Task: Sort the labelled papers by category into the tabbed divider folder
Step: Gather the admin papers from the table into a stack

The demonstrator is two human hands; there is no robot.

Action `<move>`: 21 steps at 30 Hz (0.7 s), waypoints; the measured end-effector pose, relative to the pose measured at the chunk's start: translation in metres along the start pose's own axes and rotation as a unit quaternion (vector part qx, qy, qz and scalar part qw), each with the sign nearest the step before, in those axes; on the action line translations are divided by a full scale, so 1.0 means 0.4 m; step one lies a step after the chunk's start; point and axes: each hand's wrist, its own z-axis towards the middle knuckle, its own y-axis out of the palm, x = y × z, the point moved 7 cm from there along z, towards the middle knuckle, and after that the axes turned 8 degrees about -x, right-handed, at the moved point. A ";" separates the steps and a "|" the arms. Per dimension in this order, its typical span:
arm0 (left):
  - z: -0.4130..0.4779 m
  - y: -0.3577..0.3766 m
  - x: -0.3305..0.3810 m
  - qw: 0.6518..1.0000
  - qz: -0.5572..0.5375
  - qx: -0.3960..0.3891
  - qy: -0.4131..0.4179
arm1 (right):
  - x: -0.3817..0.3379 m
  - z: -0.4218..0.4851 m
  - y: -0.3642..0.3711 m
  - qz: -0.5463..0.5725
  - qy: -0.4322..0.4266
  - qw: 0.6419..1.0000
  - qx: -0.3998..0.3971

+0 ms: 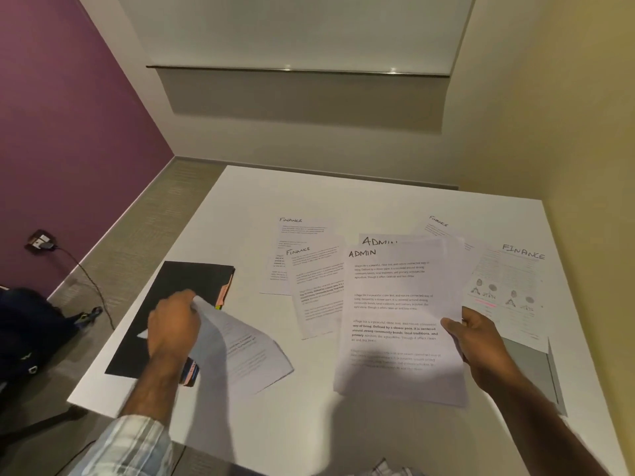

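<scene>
- While the left hand [173,321] pinches one curled sheet [247,352] by its far edge over the folder [178,280], the step in hand is judged to be filing that sheet behind its matching tab. It is best done by checking the heading (unreadable from here), flattening the curl, and leading in with a straight edge.
- Right hand [481,341]: thumb and fingers curled round the right edge of the ADMIN stack [395,321], apparently lifted slightly off the table, and best held clear of the folder.
- Folder: black, matte, flat card, lying at the table's left side.
- Tabs [224,293]: small coloured slips, pink with a yellow one below, projecting from the folder's right edge.
- Paper: thin white sheets, limp, easily bent, with marker headings and typed paragraphs.
- FINANCE sheets [316,290]: loose, overlapping, mid-table beyond the stack; another with diagrams lies at the right.
- Table [343,194]: white, smooth, square-cornered.
</scene>
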 end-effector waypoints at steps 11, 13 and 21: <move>0.064 0.276 0.417 0.954 0.064 -0.098 0.276 | 0.014 -0.018 -0.006 -0.026 0.012 1.000 0.006; 0.067 0.340 0.474 0.944 0.044 -0.112 0.308 | 0.019 -0.028 -0.024 -0.034 0.018 0.999 0.015; 0.018 0.371 0.597 0.921 -0.223 -0.171 0.271 | 0.048 -0.073 -0.078 -0.009 0.035 0.998 0.057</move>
